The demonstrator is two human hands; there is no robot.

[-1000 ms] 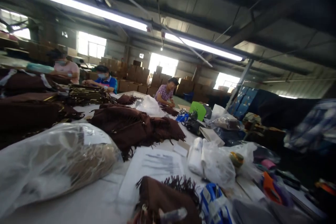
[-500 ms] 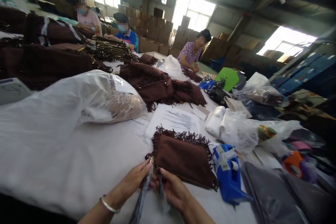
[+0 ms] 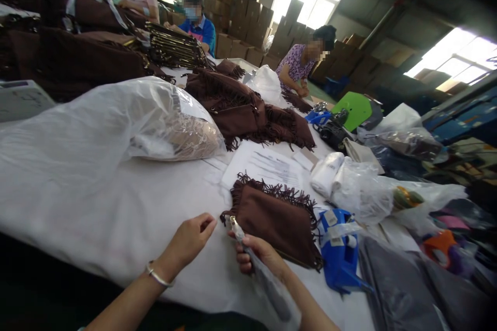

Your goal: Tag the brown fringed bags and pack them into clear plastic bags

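Note:
My right hand is closed round a dark strap in clear plastic wrap. The strap's gold-coloured clasp is at the corner of a brown fringed pouch, by a small dark loop; whether it is hooked on cannot be made out. The pouch lies flat on the white-covered table, fringe on the far side. To the left, apart from the pouch, my left hand has its fingers curled together, and nothing shows in them. A silver-coloured bangle is on that wrist.
A blue tape dispenser stands right of the pouch, beside grey flat pieces. Behind are a printed sheet, a clear plastic bag and brown fringed bags. Several co-workers, one in a patterned top, are across the table.
My left hand has let go near the pouch's corner and moved left. The right hand now grips the wrapped strap, which has swung to the right. The view has tilted down.

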